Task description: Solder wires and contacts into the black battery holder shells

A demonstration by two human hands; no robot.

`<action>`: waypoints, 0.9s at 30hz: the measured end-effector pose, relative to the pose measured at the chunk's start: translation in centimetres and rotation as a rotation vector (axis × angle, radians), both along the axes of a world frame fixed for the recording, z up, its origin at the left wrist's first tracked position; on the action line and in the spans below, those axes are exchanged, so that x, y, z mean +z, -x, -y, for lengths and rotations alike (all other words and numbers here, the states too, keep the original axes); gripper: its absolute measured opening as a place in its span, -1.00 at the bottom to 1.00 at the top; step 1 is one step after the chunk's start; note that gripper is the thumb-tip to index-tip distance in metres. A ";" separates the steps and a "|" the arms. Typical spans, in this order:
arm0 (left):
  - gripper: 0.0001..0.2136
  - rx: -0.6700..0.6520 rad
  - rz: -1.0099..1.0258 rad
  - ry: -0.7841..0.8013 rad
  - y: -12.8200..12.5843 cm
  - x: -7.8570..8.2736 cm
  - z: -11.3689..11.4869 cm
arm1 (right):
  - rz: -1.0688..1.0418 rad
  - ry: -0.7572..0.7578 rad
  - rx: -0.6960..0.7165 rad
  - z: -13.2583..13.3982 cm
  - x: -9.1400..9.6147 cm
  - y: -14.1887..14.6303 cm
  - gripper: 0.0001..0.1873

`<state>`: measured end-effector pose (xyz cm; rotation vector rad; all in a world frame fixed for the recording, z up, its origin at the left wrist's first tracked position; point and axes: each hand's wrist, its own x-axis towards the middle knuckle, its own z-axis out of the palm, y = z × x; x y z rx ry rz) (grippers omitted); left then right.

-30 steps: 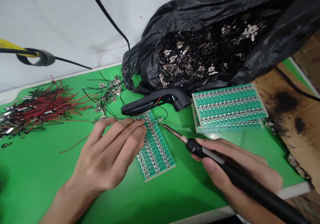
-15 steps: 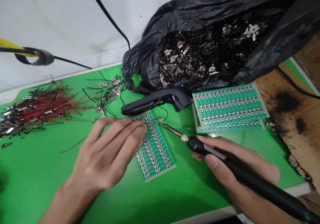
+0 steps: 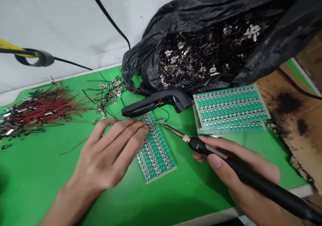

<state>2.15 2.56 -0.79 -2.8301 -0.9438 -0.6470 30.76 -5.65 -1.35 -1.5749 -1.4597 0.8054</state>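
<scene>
My right hand [image 3: 233, 165] is wrapped round a black soldering iron [image 3: 201, 146], its tip close to a tiny board piece [image 3: 160, 121] at the edge of a green circuit board panel [image 3: 161, 148]. My left hand [image 3: 110, 152] rests over the panel's left side, fingers pressed together on a thin red wire [image 3: 154, 125] that runs to that small piece. Its fingertips are partly hidden. A black curved plastic housing [image 3: 143, 107] lies just behind the panel, with a red and a black wire coming out of it.
Two stacked circuit panels [image 3: 230, 105] lie at right, by scorched cardboard [image 3: 281, 85]. Behind stands a black plastic bag [image 3: 151, 51] of metal contacts and springs. Red and black wires [image 3: 55, 105] are heaped at left, near contacts with leads [image 3: 110, 91]. A cable [image 3: 108, 14] hangs along the wall.
Almost nothing differs. The soldering iron's tip has shifted very slightly, and my left hand keeps its place on the panel.
</scene>
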 end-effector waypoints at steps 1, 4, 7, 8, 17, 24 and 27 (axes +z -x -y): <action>-0.82 -0.001 0.007 -0.001 0.0 0.0 0.0 | -0.004 0.000 -0.001 0.1 0.0 0.0 -0.84; -0.83 -0.014 0.016 -0.016 -0.1 -0.1 0.0 | -0.025 0.001 -0.004 0.3 -0.2 -0.1 -0.84; -0.83 -0.012 0.002 -0.018 0.0 -0.1 0.0 | -0.038 0.011 -0.007 0.4 -0.3 -0.1 -0.81; -0.82 -0.010 -0.002 -0.017 0.1 -0.1 0.0 | -0.044 0.012 -0.006 0.4 -0.3 -0.1 -0.80; -0.81 -0.024 -0.016 -0.022 0.1 0.1 0.0 | -0.038 0.013 0.001 0.1 -0.1 -0.1 -0.81; -0.82 -0.036 -0.026 -0.037 0.1 0.3 -0.1 | -0.044 0.005 0.005 0.2 -0.3 -0.1 -0.81; -0.80 -0.030 -0.037 -0.029 0.1 0.3 -0.1 | -0.042 0.003 0.010 0.3 -0.3 -0.1 -0.81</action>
